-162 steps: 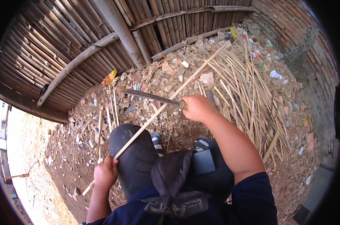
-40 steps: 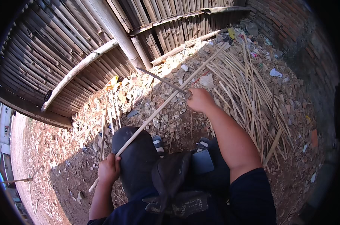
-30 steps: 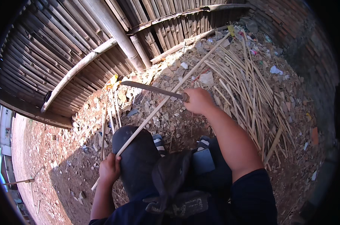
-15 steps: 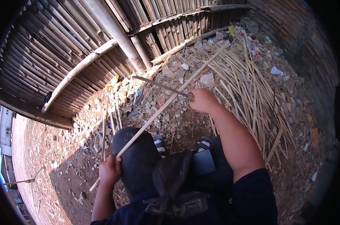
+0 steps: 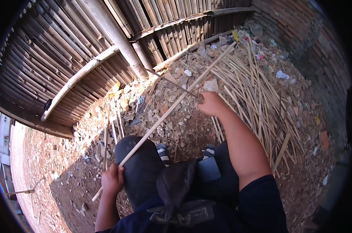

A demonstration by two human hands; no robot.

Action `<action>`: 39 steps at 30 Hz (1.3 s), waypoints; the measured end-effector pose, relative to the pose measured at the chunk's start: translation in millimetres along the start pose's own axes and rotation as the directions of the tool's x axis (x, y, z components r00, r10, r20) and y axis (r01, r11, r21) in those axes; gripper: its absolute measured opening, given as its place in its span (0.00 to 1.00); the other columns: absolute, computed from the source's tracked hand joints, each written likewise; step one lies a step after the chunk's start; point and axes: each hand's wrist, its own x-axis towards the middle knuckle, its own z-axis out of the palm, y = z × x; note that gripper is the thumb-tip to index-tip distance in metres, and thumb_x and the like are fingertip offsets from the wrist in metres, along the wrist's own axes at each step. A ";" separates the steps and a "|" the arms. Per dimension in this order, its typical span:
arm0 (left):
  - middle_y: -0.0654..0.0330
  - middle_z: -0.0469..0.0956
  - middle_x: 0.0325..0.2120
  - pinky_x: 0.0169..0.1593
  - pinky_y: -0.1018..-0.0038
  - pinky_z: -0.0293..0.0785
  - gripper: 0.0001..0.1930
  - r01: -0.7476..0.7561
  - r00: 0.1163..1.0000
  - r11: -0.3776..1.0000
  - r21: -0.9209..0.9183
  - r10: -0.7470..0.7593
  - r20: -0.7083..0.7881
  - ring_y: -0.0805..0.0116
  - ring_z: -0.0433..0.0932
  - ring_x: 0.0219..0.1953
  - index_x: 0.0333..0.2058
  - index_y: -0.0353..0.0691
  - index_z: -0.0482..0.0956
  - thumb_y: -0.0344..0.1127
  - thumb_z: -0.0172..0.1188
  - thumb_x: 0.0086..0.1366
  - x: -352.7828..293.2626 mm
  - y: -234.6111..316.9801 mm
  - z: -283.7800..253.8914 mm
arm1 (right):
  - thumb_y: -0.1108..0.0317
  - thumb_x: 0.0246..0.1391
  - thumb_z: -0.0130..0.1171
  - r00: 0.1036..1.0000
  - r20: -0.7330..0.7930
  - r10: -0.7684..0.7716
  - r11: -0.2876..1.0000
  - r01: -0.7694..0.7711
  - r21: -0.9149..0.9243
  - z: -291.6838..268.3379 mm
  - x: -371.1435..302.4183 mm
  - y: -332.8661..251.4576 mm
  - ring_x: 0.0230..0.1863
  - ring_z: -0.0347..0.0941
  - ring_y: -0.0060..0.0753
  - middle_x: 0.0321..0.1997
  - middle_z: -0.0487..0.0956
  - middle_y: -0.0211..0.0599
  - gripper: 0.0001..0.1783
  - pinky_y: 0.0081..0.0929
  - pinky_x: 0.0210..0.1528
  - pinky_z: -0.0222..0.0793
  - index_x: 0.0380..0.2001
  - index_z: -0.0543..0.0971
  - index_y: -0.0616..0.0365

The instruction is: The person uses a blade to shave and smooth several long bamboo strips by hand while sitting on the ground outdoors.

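A long pale bamboo strip runs slantwise from beside my left thigh, over my knee, to the far right. Its near end is wrapped in the fingers of my left hand, with a short piece sticking out behind. My right hand is closed round the handle of a long, thin-bladed knife. The blade crosses the strip near its middle and points to the far left; whether its edge bites into the strip I cannot tell. The fingers hide most of the handle.
Many split bamboo strips lie heaped on the right. A bamboo wall with a thick pole stands at the far left, a brick wall at the far right. Stones and litter cover the ground. A phone-like dark slab rests on my right thigh.
The knife has swung so that its tip lies farther away and a little to the right, at a steeper slant. Both hands keep their grips, and the bamboo strip is nearly still.
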 end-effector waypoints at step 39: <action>0.45 0.75 0.18 0.29 0.47 0.70 0.14 0.030 0.999 0.997 -0.068 -0.029 0.023 0.37 0.77 0.25 0.31 0.39 0.70 0.42 0.57 0.72 1.2 0.6 -0.8 | 0.63 0.45 0.66 0.953 0.058 -0.298 0.942 0.303 -0.144 5.1 -30.2 -55.4 0.42 0.81 0.57 0.37 0.84 0.50 0.17 0.48 0.48 0.77 0.40 0.82 0.55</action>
